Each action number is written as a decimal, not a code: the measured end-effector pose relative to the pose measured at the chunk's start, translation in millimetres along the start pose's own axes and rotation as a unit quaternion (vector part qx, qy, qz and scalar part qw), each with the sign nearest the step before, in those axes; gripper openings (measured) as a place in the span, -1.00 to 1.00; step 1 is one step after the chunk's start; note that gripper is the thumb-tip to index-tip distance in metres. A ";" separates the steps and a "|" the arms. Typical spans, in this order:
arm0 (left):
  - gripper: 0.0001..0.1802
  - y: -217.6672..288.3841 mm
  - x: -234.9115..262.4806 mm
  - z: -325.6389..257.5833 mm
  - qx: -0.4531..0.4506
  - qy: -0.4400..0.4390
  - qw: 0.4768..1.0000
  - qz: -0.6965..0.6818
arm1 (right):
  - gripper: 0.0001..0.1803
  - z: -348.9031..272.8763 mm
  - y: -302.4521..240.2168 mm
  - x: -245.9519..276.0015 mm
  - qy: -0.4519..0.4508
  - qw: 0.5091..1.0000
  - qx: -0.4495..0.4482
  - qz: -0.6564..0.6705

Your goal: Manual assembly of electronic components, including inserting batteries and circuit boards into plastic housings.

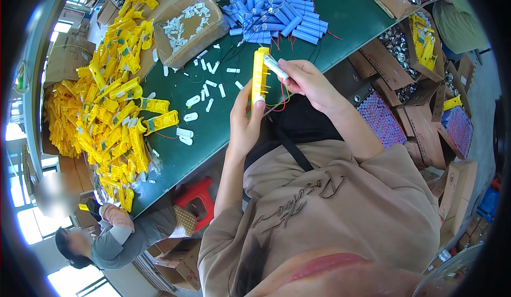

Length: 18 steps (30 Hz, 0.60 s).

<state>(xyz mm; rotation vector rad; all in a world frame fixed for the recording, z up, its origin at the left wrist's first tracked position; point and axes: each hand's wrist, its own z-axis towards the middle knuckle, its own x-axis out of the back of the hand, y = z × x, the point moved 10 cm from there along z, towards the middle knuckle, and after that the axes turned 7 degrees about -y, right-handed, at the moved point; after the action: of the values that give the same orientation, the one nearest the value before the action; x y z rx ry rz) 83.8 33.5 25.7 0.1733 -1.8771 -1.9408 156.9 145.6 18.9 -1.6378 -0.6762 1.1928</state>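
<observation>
My left hand (245,124) is closed around the lower end of a long yellow plastic housing (259,76), which stands nearly upright at the table's near edge. Thin prongs or ribs show along the housing's right side. A white oblong plastic piece (277,69) is pinched in my right hand (308,81), close beside the upper part of the housing; whether they touch, I cannot tell. Red and yellowish wires (282,97) loop below, between the two hands. Several small white plastic parts (206,90) lie scattered on the green table (175,153) to the left of my hands.
Yellow housings (114,116) are heaped along the left. A carton (183,52) of small white parts and a pile of blue cylindrical battery cells (285,12) occupy the far side. Boxes of shiny metal parts (396,46) stand right. A co-worker (128,236) is at lower left, near a red stool (194,198).
</observation>
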 end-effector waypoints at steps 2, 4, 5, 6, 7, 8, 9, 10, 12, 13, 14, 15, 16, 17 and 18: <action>-0.55 0.1 3.1 -0.9 -0.002 0.017 0.999 0.034 | -0.57 0.5 8.3 4.7 0.023 0.999 0.001 0.041; -0.55 -5.1 -1.5 -2.1 0.035 -0.009 0.996 0.077 | -0.56 0.7 10.6 4.8 0.014 0.998 -0.010 0.063; -0.55 -7.5 0.3 -1.5 0.035 -0.010 0.996 0.077 | -0.56 1.8 13.2 3.8 0.004 0.996 -0.021 0.085; -0.55 -6.8 6.5 -0.1 0.016 0.005 0.995 0.097 | -0.56 3.7 13.5 5.0 0.004 0.996 -0.021 0.086; -0.55 -3.9 10.4 0.2 -0.003 0.019 0.993 0.117 | -0.56 4.9 16.8 5.1 0.002 0.996 -0.035 0.083; -0.55 -4.9 10.9 1.0 0.000 0.020 0.993 0.116 | -0.56 6.4 20.1 5.2 -0.002 0.995 -0.050 0.081; -0.55 -6.4 11.9 2.1 0.006 0.021 0.996 0.081 | -0.56 8.6 20.6 6.3 -0.003 0.995 -0.052 0.082; -0.56 -6.1 14.4 1.6 0.013 0.025 0.999 0.046 | -0.56 12.2 19.9 5.0 -0.011 0.996 -0.051 0.078; -0.57 -0.6 17.1 -1.1 0.026 0.030 0.999 0.003 | -0.56 16.3 21.5 -0.5 -0.027 0.996 -0.052 0.074; -0.58 -3.0 18.6 -1.3 0.041 0.019 0.999 -0.024 | -0.57 20.2 21.1 -5.6 -0.051 0.992 -0.045 0.107; -0.59 -5.4 20.2 -2.4 0.055 0.009 0.997 -0.050 | -0.59 23.9 20.7 -10.4 -0.077 0.986 -0.038 0.140; -0.60 -14.5 22.5 -5.9 0.066 0.015 0.998 -0.014 | -0.59 24.0 27.8 -8.8 -0.077 0.984 -0.036 0.157; -0.59 -11.3 24.3 -5.5 0.040 0.027 0.998 0.033 | -0.58 23.2 24.4 1.0 -0.018 0.994 -0.025 0.100; -0.59 -2.5 25.2 -6.1 0.002 0.023 0.995 0.092 | -0.57 21.2 20.3 6.7 0.035 0.998 -0.012 0.045; -0.58 7.8 25.6 -7.3 -0.033 0.018 0.988 0.152 | -0.58 20.0 12.3 15.5 0.103 0.994 0.041 -0.010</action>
<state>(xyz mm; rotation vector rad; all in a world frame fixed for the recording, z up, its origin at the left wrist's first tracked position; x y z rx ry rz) 65.3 17.0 38.0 -0.0936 -1.6998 -1.7740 142.8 161.5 0.4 -1.6540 -0.5055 1.0063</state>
